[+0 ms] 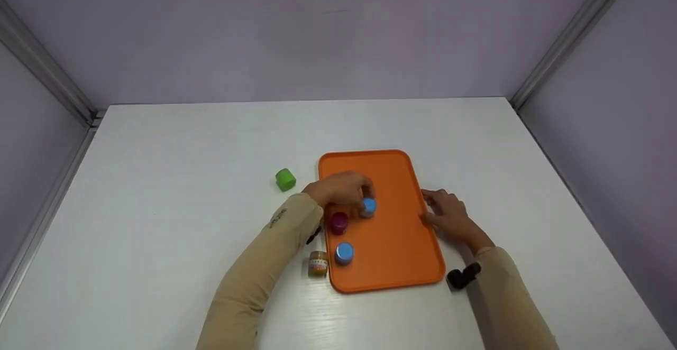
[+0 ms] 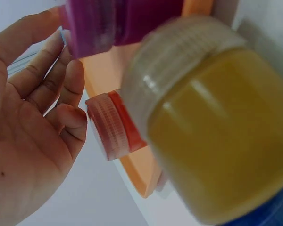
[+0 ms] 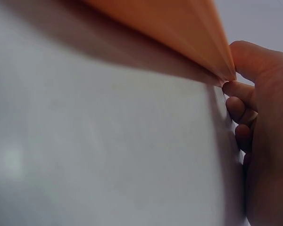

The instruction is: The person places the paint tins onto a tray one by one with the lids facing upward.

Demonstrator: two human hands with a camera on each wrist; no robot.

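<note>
Orange plastic is what I see first: an orange tray (image 1: 394, 244) lies on the white desk (image 1: 174, 144), a little right of the middle. My left hand (image 1: 344, 190) is over the left part of the tray, and its fingers curl down around a blue-capped jar (image 1: 368, 206) that stands on the tray. In the left wrist view the palm looks open and loose, so I cannot tell for sure how firm this grip is. Just beside this hand, near the left rim, stands a magenta jar (image 1: 339, 222), and closer to me on the tray is a second blue-capped jar (image 1: 344, 252).

My right hand (image 1: 448, 212) rests at the right edge of the tray. In the right wrist view the thumb and the curled fingers (image 3: 238, 94) pinch the rim.

Outside the tray, a small amber jar (image 1: 318, 263) stands on the desk, just beside the near left corner. A green jar (image 1: 285, 179) lies on the desk, well apart to the left.
</note>
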